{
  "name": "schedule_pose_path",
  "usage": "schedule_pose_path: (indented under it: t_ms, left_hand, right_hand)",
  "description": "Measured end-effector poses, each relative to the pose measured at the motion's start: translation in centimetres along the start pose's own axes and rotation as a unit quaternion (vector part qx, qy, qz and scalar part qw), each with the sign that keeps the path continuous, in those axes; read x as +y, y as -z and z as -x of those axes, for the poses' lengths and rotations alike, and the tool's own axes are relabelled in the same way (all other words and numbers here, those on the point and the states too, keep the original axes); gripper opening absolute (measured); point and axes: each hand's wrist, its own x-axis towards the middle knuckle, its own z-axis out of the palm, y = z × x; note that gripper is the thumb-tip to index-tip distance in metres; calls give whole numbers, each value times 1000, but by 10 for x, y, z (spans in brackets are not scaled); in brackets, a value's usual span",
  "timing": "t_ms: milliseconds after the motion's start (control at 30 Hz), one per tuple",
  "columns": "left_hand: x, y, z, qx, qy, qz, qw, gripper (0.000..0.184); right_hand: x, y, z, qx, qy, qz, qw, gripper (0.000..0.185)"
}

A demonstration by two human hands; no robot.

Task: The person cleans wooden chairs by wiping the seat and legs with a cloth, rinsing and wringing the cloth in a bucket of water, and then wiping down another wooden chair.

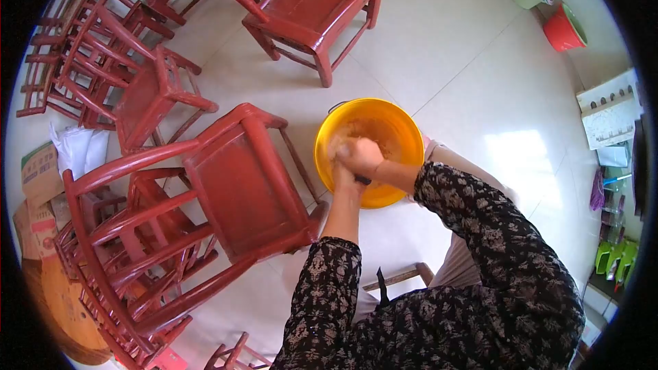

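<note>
My yellow bucket (pixel 407 136) stands on the floor right in front of me, near the middle, and there is something brown and wet-looking (pixel 363 125) in it. Both my hands are together over the bucket, on its left side. My right hand (pixel 367 155) is bent and looks curled up, and it covers part of my left hand (pixel 341 170). They are blurry, so I can't tell if they are holding anything or how tight my fingers are. A small dark thing (pixel 362 179) shows by my wrists. My sleeves (pixel 493 226) are black with pale flowers. Close to me, under my body, I can see a bit of a wooden stool (pixel 404 277). Just left of the bucket is a big red chair (pixel 240 192), and another red chair (pixel 315 7) is farther away. More red chairs (pixel 140 99) crowd the far left. A white bag (pixel 77 151) and a cardboard box (pixel 41 173) sit on the left too. The floor (pixel 452 96) is pale and shiny. On the far right there is a red bucket (pixel 558 31), and nearer on the right edge are some bright green things (pixel 617 259).
</note>
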Motion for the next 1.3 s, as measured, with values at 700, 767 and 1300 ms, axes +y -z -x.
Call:
schedule_pose_path:
  t_ms: [700,767,1300]
  left_hand:
    - [-5,9,22,313,61,-77,945,46]
    - [-13,23,14,239,67,-34,968,49]
    - [-5,22,15,-12,61,4,998,41]
  right_hand:
    - [80,-44,-32,59,-128,-182,973,29]
    - [122,-77,-35,-87,-112,-499,855,32]
    - [-18,5,67,6,141,-124,982,36]
